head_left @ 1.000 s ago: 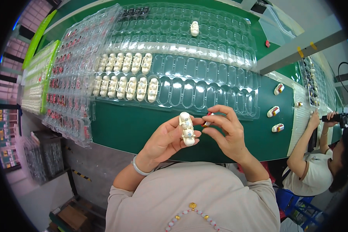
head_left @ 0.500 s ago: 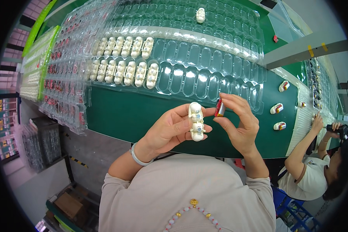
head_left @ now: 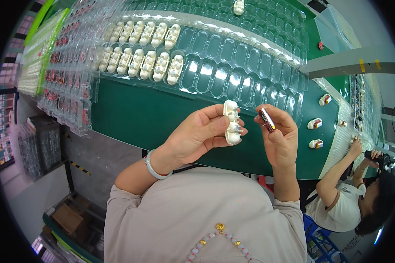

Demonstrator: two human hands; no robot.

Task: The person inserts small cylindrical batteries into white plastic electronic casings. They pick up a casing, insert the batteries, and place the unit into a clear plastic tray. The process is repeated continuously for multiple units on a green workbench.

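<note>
My left hand (head_left: pixel 186 136) is closed around a white oblong plastic casing (head_left: pixel 233 125), thumb on its near side and fingers behind it. The casing stands nearly upright, and small round metallic parts show along its inside. Just to the right, my right hand (head_left: pixel 283 138) pinches a small red circuit board module (head_left: pixel 267 121) with a silvery part on it, between thumb and fingers. One narrow edge, with a small slot, faces me. A gap separates the module from the casing. Beyond both hands lies a clear plastic tray (head_left: pixel 215 81) with oblong pockets, and white casings (head_left: pixel 136 61) fill its left part.
Three casings with red and silver parts, one of them here (head_left: pixel 314 123), lie on the green table (head_left: pixel 131 107) at the right. Stacked clear trays with red pieces (head_left: pixel 70 79) stand left. A grey beam (head_left: pixel 338 63) crosses at right. A co-worker (head_left: pixel 342 197) sits there.
My right hand has turned the module so its slotted narrow edge faces me. The casing in my left hand has tilted slightly. The tray and table sit higher in view.
</note>
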